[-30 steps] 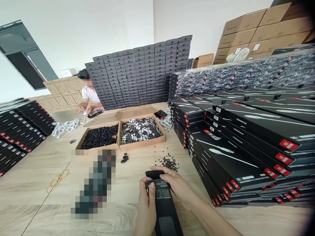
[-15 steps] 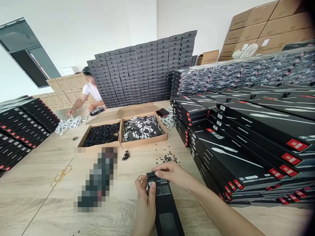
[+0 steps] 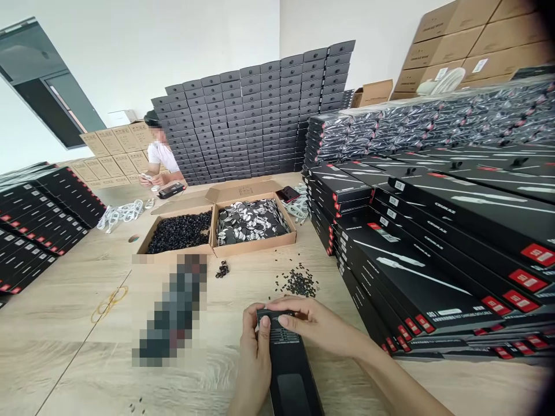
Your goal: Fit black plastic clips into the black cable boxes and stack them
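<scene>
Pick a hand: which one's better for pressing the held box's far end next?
Probably the right hand: its fingers lie across the far end of the black box. The left hand grips the left side, so it seems better for steadying.

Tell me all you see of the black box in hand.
The black box is long, cardboard-looking, printed face toward the camera, with pale text near its far end and a rounded grey panel below; its near end is out of frame. The left hand holds its left side; the right hand grasps the far end, hiding whether it is shut.
</scene>
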Tool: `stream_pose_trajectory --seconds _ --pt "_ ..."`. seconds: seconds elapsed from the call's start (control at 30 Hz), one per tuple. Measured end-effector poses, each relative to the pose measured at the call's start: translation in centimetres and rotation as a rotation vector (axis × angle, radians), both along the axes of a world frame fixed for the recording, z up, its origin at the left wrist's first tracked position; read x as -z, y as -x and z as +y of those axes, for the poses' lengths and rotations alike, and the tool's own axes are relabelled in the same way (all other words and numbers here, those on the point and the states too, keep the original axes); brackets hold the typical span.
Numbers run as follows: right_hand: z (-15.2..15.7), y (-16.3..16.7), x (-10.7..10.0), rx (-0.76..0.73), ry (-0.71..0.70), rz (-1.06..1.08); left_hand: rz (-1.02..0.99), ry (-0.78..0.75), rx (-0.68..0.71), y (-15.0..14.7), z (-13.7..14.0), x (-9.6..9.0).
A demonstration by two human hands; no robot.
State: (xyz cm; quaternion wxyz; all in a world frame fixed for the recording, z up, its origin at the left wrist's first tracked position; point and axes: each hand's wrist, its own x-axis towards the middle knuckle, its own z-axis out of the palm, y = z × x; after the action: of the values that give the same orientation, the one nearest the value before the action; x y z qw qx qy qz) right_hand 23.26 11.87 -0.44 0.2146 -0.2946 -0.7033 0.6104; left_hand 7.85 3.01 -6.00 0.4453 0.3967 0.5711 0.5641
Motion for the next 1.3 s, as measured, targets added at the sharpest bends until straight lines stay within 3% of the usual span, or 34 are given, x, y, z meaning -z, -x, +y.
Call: stream_pose_trajectory --seconds 0.17,0.33,0.43,0.47,0.53,0.63,0.67,0.73,0.83,0.97,1.03,1.17,1.3 --pt "-1.5 0.2 1.0 -0.029 0.03 -0.012 -0.012 -0.018 -0.097 0.7 0.3 0.5" --pt "-3.4 0.2 3.7 0.071 0.205 -0.032 -0.105 -0.033 -0.524 3.8 0.9 1.1" --pt "-2.8 -0.6 3.9 0.202 0.171 -0.048 -0.228 -0.012 -0.578 6.3 -0.3 0.1" --pt "-2.3 -0.9 3.5 0.244 0.142 -0.048 -0.272 0.021 -0.52 7.2 -1.0 -0.6" --pt "-1.2 -1.4 2.1 0.244 0.084 -0.072 -0.384 0.148 -0.26 8.9 -2.2 -2.2" --pt "-0.3 -0.6 -0.6 0.073 0.013 -0.136 -0.545 0.345 0.516 10.5 -2.9 -4.4" --pt "-0.3 0.1 -1.4 0.008 -0.021 -0.146 -0.559 0.376 0.717 10.6 -2.7 -4.9" --pt "-0.4 1.7 -2.3 -0.098 -0.102 -0.134 -0.596 0.419 0.926 10.0 -1.9 -5.2" --pt "-0.5 3.2 -2.3 -0.04 -0.18 -0.004 -0.717 0.427 0.9 8.1 -0.9 -4.4" --pt "-0.6 2.4 -1.0 0.331 -0.178 0.104 -0.844 0.303 0.808 6.7 -0.6 -2.4" --pt "-1.2 1.7 -0.5 0.425 -0.262 0.07 -0.893 0.283 0.815 6.6 -0.6 -1.5" --pt "-2.3 1.6 0.1 0.455 -0.551 0.011 -0.92 0.315 0.809 6.6 -0.7 -0.2" --pt "-2.3 2.0 0.6 0.438 -0.621 0.0 -0.908 0.303 0.757 6.3 -0.9 0.1"
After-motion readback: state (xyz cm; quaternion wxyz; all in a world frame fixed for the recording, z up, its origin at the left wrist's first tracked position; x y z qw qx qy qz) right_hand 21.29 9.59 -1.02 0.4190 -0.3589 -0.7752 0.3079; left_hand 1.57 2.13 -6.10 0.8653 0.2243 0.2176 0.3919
